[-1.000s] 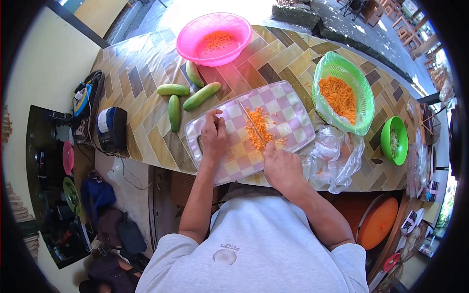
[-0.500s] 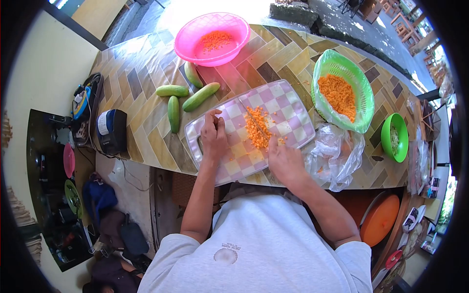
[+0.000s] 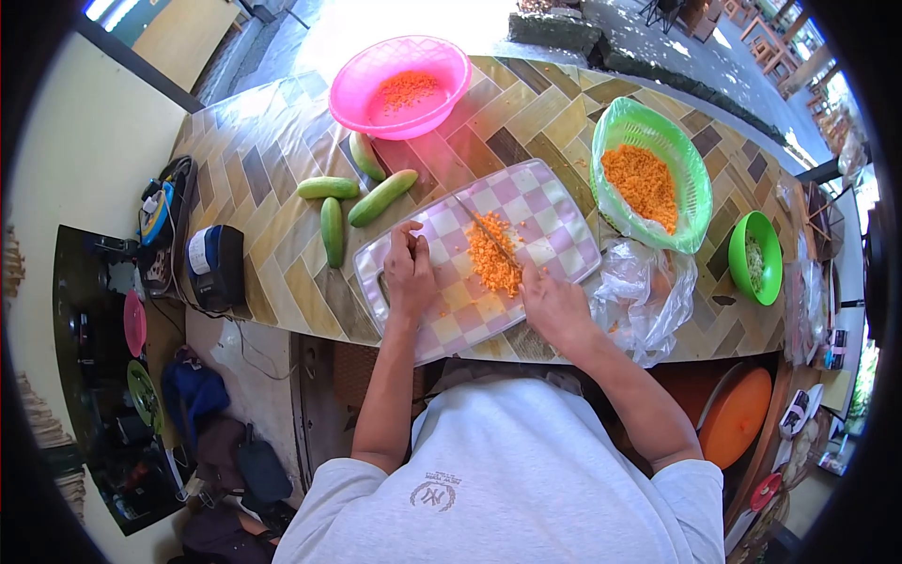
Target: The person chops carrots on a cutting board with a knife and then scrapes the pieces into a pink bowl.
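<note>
My right hand [image 3: 554,305] is closed around the handle of a knife [image 3: 485,228]. Its thin blade points away and to the left, across a pile of finely chopped orange carrot [image 3: 492,265]. Under the pile is a pink-and-white checkered cutting board [image 3: 540,193], set at a slant near the table's front edge. On the board's left part rests my left hand [image 3: 410,273], fingers curled in, with nothing visible in them. It stays apart from the blade and the carrot. A few loose carrot bits lie around the pile.
Several green cucumbers [image 3: 383,198] lie left of the board, below a pink basin [image 3: 343,99] with some carrot bits. To the right are a green basket [image 3: 695,193] of chopped carrot, a clear plastic bag [image 3: 648,301] and a green bowl [image 3: 770,258]. A small printer [image 3: 218,268] stands far left.
The knife and my right hand have shifted slightly over the carrot pile. My left hand stays on the board. The whole view has tilted a little.
</note>
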{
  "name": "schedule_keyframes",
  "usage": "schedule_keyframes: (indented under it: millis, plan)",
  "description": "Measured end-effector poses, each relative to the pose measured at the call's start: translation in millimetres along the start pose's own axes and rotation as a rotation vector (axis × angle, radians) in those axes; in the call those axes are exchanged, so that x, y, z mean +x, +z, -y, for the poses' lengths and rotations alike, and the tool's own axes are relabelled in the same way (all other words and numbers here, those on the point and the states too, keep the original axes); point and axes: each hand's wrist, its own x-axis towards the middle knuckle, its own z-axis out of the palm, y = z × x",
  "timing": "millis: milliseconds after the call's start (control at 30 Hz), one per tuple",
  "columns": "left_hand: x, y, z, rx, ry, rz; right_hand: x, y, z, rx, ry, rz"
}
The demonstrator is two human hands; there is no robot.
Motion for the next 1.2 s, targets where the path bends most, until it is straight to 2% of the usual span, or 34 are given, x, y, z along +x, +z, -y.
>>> schedule_keyframes:
  millis: [267,367,567,667,867,967,1200]
  plan:
    - [0,2,3,-0.028,0.008,-0.014,5,-27,-6,-0.053,-0.042,0.068]
    - [0,1,1,-0.020,0.004,-0.022,1,3,-24,-0.003,-0.053,-0.022]
    - [0,2,4,-0.036,0.018,-0.021,6,-40,-16,-0.111,-0.055,0.119]
    - [0,1,1,-0.008,0.006,-0.029,1,-15,-22,-0.046,-0.023,0.054]
    - [0,1,1,-0.044,0.002,-0.023,13,-43,-20,-0.152,-0.043,0.110]
    - [1,0,2,-0.019,-0.006,-0.016,15,-12,-34,-0.049,-0.014,0.085]
    - [-2,-1,-1,-0.061,-0.005,-0.024,21,-36,-31,-0.151,-0.004,0.131]
